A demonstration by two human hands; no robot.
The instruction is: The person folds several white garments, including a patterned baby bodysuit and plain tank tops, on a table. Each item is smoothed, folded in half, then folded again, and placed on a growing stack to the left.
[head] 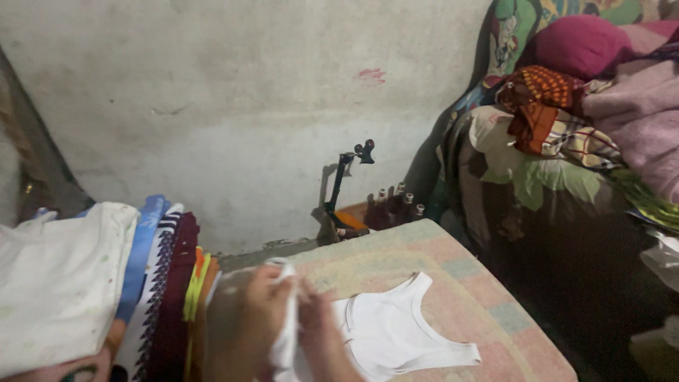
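White cotton vest [396, 332] lies flat on the counter [495, 311], near its front edge, neck opening toward the back, straps spread. The counter carries a faded checked cover in pink, cream and pale green. Both hands work at the front left of the counter: left hand [247, 311] and right hand [322, 332] are clenched together on a bunched part of the white cloth [286, 339] lifted off the surface; whether this is the vest's own edge or a second piece cannot be told, as the hands are blurred. Along the left edge sits a stack of folded clothes [152, 283], white on top, then blue, patterned, maroon and orange layers. At the far edge, against the grey plaster wall [233, 106], stands a black clamp stand [346, 184] with several small dark bottles [396, 205] just beside it. To the right, well apart from the counter, a heap of mixed coloured garments [566, 120] is piled high.
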